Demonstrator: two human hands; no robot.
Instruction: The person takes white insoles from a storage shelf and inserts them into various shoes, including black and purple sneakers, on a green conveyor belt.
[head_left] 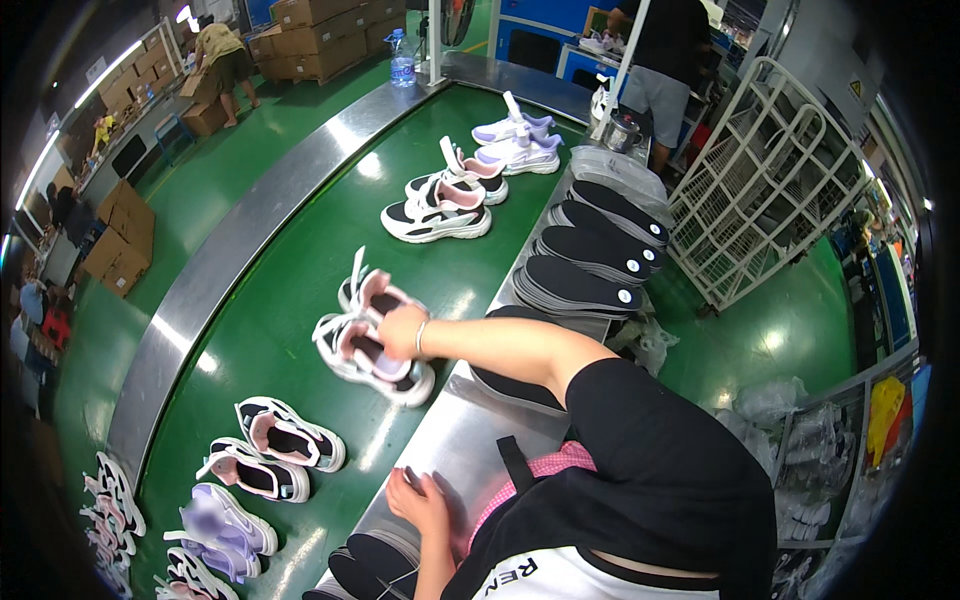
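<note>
My right hand [400, 332] reaches across the steel ledge [470, 440] onto the green conveyor belt [300, 300]. Its fingers are tucked into the opening of a white and black sneaker with pink lining [365, 362], gripping it. The sneaker's twin [368, 290] lies just behind it. My left hand [420, 500] rests on the steel ledge close to my body, fingers bent, with nothing visible in it. A stack of black insoles [365, 565] lies just below that hand.
More sneaker pairs lie along the belt, both far [437, 218] and near [290, 435]. Stacks of black insoles [590, 255] line the ledge beyond my arm. A white wire rack [760, 190] stands to the right. Another person [660, 60] stands at the far end, near cardboard boxes [320, 40].
</note>
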